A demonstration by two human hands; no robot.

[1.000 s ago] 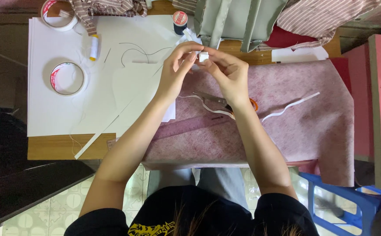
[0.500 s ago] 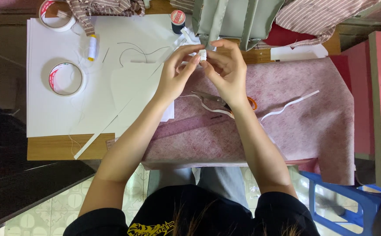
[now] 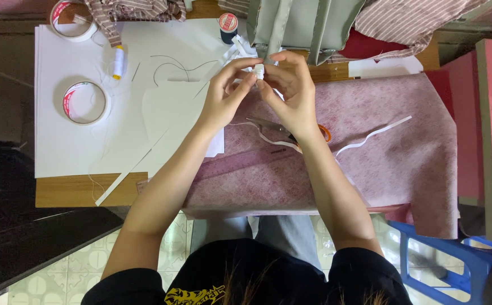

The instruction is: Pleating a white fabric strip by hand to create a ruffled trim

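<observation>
Between the two sets of fingertips, raised above the far middle of the worktop, sits a small white piece. Left hand: thumb and forefinger pressed together on the piece's left side. Right hand: thumb and forefinger pinching its right side, other fingers curled loosely behind. Both wrists lifted, so the piece hangs free of the surface, probably to keep it where both pinches can work it from opposite sides. What the piece is, too small to tell; a white strip or scrap trails from it toward the far side.

Under the right wrist: scissors with orange handle, partly hidden, lying on pink fabric, close at hand. White strip curls on the fabric to the right; another runs beneath the wrists. Ruler, translucent, lies slantwise at the fabric's near left edge.

Left of the hands: white paper sheets cover the worktop, with cut curved shapes on top. Loose dark thread lies on the paper. Yellow spool lies further left. Dark spool with red top stands upright just beyond the hands. Two tape rolls: one flat on the paper, one at the far left corner.

Far edge: grey-green fabric, striped cloth. Blue stool near right, on the floor.
</observation>
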